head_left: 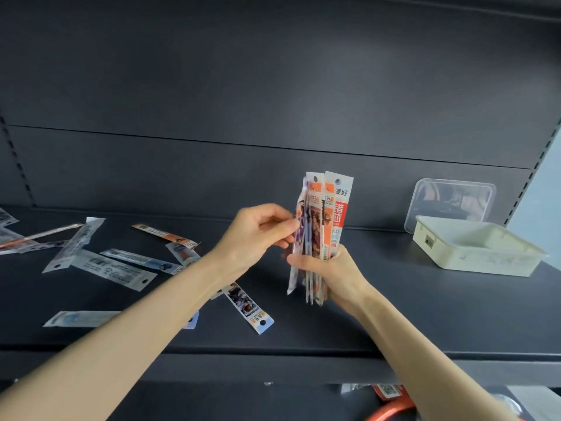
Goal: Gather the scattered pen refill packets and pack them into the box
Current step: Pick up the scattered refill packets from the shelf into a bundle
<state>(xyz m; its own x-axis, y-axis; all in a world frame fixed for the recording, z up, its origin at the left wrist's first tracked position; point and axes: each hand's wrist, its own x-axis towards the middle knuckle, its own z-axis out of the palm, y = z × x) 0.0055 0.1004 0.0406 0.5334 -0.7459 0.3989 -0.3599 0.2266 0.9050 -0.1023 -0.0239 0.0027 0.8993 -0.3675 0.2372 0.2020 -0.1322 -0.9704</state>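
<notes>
Now the bundle point(323, 226) stands upright, gripped low by the right hand point(334, 270); the left hand point(253, 237) pinches its left edge. Such packets are probably light, thin, slippery and bendy, best held mid-length. Left of the left hand lie loose packets point(115, 265); the box point(476, 249) stands open, well right of the right hand, bare shelf point(394, 284) between.

A bundle of refill packets point(324, 226), long and narrow with orange, white and purple prints, is held upright above the shelf point(394, 299). It is gripped at its lower end by the right hand point(337, 275) and pinched at its left edge by the left hand point(255, 238). Loose packets point(115, 268) are scattered flat to the left, some overlapping. The box point(473, 262), cream-white, shallow and open, is set at the right, well apart.
</notes>
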